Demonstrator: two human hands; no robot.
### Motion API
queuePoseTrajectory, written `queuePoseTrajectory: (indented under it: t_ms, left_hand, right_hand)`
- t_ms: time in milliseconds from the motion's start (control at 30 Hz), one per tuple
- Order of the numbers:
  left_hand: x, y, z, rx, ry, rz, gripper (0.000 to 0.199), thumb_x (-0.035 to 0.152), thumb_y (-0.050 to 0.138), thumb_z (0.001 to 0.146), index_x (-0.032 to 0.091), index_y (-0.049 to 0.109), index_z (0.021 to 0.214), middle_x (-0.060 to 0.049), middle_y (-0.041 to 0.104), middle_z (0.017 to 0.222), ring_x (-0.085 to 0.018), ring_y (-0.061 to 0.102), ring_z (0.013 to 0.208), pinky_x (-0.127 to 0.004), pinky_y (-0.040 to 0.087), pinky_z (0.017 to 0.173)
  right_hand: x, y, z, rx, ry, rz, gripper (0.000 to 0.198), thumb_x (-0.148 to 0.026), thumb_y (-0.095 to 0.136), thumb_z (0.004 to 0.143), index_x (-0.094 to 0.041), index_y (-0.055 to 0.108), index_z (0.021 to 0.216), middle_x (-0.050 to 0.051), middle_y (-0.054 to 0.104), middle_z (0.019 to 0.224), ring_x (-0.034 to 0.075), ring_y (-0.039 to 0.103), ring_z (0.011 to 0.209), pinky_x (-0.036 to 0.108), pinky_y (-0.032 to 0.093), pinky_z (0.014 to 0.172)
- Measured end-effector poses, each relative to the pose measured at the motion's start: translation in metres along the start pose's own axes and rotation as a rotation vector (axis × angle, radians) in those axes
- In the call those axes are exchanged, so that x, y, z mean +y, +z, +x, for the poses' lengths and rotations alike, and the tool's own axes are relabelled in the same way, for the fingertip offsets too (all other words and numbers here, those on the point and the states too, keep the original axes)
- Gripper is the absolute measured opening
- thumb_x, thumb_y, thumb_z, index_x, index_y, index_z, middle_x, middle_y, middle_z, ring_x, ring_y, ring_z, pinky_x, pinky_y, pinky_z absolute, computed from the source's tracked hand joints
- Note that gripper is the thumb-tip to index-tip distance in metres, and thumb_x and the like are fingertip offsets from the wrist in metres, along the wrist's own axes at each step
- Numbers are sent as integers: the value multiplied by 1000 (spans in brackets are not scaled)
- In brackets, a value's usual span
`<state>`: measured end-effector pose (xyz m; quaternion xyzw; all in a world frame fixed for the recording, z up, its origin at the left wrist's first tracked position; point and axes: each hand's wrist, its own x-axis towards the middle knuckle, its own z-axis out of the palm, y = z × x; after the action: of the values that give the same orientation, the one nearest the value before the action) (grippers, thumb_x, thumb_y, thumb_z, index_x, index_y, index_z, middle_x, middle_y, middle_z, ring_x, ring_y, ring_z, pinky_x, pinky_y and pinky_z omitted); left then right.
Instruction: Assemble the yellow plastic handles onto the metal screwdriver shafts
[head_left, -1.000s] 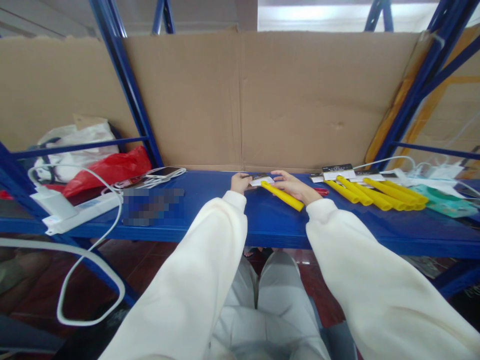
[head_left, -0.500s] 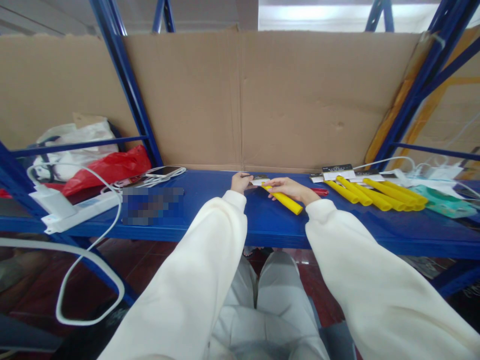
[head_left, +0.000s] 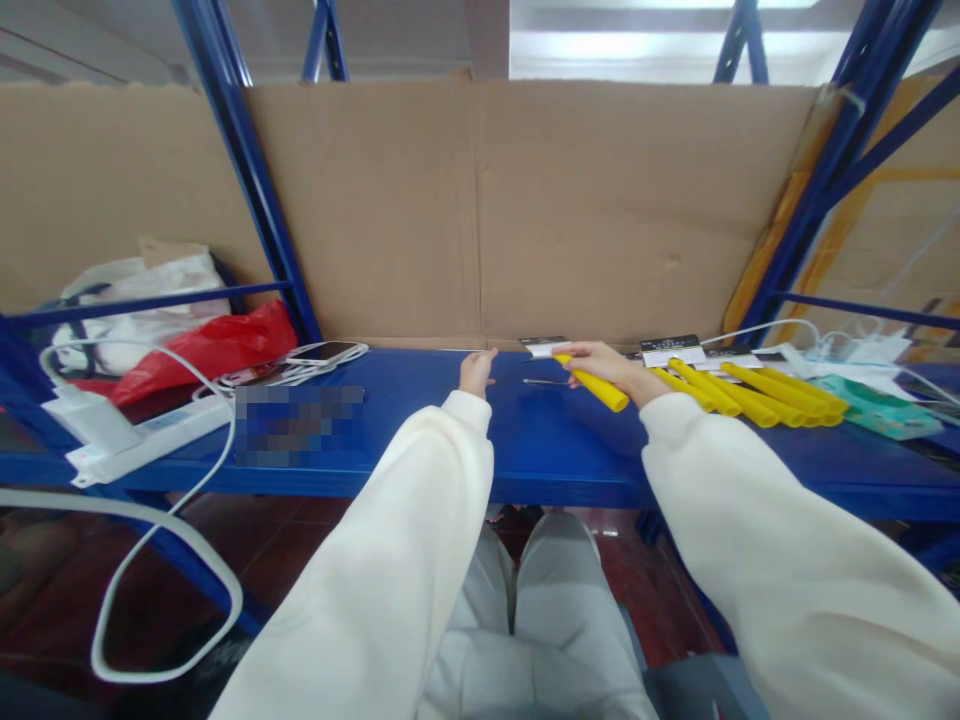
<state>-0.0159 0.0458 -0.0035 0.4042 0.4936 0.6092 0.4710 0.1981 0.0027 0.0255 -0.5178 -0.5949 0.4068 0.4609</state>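
My right hand (head_left: 609, 366) grips a yellow tube (head_left: 604, 388) with a white card (head_left: 545, 346) at its far end, held just above the blue shelf (head_left: 525, 440). My left hand (head_left: 477, 372) rests on the shelf with its fingers curled and nothing in it. A thin metal piece (head_left: 546, 381) lies on the shelf between the two hands. Several more yellow tubes (head_left: 750, 390) with cards lie in a row to the right of my right hand.
A cardboard sheet (head_left: 480, 210) backs the shelf. At left are a phone (head_left: 324, 352), a red bag (head_left: 217, 345), a white bag (head_left: 142, 300) and a power strip (head_left: 142, 435) with a white cable (head_left: 161, 560). Teal packets (head_left: 870, 405) lie far right.
My right hand has carried the yellow tube and its card to the right, away from my left hand. My left hand has let go of the card. The thin metal piece now shows.
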Motion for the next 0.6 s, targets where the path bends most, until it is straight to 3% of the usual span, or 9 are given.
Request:
queuePoseTrajectory:
  t_ms: [200,333,467,600]
  left_hand:
    - [1,0,0,-24,-12,8,16,20,74,77,19,58,74,-11,72,98,-26,66,111,-29,55,75]
    - [4,-1,-2,-40,-35,23,16,17,72,77,20,57,72,-10,71,91,-25,66,105,-28,54,72]
    - [5,-1,-4,-57,-35,54,12,15,68,78,19,58,72,-9,71,88,-23,67,99,-26,52,66]
    - [5,-2,-5,-62,-29,67,10,15,68,76,19,59,73,-9,72,88,-22,68,96,-23,51,60]
  right_hand:
    - [-18,-73,-13,359,64,-125,33,3,57,84,-16,72,106,-2,63,60,11,57,46,23,50,51]
    - [-13,-117,-29,680,156,-199,25,2,57,82,-18,69,90,-3,55,55,12,53,46,29,52,57]
    - [13,-160,-36,803,210,-348,25,-3,62,77,-25,61,68,1,52,55,19,56,52,40,54,65]
    - [40,-193,-29,729,206,-735,35,-2,69,70,-27,49,56,7,56,61,29,67,77,46,54,82]
